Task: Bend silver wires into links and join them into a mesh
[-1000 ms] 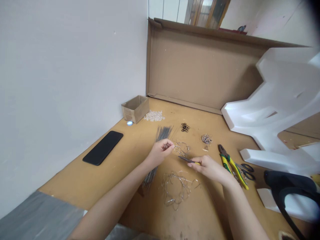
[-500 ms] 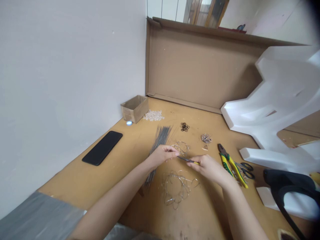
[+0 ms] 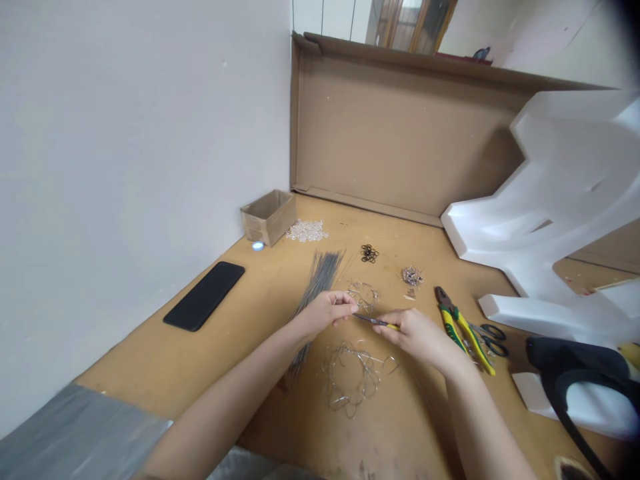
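Observation:
My right hand (image 3: 407, 331) is wrapped round slim pliers (image 3: 373, 321) with yellow handles. Their narrow dark jaws point left, to the fingertips of my left hand (image 3: 332, 312). That hand is pinched on a thin piece of wire, mostly hidden by the fingers. Under the left wrist lies a bundle of straight grey wires (image 3: 323, 272). Just beyond the fingers is a small group of bent wire pieces (image 3: 367, 295). Closer to me, a larger loose ring of bent wires (image 3: 351, 380) rests on the table.
Yellow-green pliers (image 3: 463, 330) and dark-handled scissors (image 3: 494, 339) lie right. Behind are black rings (image 3: 369, 253), a silvery metal pile (image 3: 413, 276), clear small pieces (image 3: 307, 231) and a cardboard box (image 3: 270, 217). A phone (image 3: 205, 297) lies left; white foam (image 3: 530, 307) stands right.
Both hands stay almost in place, with the plier tips still at the left fingertips. Only a very slight shift of the left fingers shows.

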Tool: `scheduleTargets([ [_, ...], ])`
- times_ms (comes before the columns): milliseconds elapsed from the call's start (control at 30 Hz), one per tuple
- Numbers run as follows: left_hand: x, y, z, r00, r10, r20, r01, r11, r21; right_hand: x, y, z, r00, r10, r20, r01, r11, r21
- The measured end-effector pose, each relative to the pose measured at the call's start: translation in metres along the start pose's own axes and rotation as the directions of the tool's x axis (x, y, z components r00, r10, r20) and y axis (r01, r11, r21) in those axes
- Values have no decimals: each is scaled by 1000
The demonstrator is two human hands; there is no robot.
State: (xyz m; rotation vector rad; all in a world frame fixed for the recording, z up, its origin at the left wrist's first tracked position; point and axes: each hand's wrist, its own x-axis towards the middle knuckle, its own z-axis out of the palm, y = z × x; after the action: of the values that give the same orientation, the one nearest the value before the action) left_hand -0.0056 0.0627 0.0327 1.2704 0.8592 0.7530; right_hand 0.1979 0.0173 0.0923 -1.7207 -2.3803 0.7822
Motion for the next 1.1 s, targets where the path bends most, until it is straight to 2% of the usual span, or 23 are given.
scheduleTargets([
  [367,1,-1,1,999,41,0,-41,999,17,2,2,3,999,-23,-26,20,992,-124],
  [433,1,-2,4,996,87,-34,-84,994,66,2,0,4,999,-3,-37,-2,990,-144],
  [500,-1,-2,7,977,196,-86,-179,969,173,1,-1,4,998,14,-54,-22,989,-149],
  [600,-8,2,13,899,419,-126,-337,847,410,-1,-3,2,998,37,-53,-43,993,-108],
  [700,-14,5,16,821,571,-25,-448,670,592,-5,0,-3,998,40,54,-43,998,54],
  [800,-18,6,16,772,623,123,-531,526,664,-8,7,-8,980,14,198,-66,963,263],
  [867,-18,5,16,758,623,191,-563,478,674,-9,11,-10,966,-11,259,-82,935,344],
  [967,-15,2,18,767,613,189,-568,512,645,-8,15,-10,956,-35,293,-87,916,393],
  [1100,-11,1,18,824,558,102,-506,643,575,-5,18,-8,954,0,301,-119,920,374],
])
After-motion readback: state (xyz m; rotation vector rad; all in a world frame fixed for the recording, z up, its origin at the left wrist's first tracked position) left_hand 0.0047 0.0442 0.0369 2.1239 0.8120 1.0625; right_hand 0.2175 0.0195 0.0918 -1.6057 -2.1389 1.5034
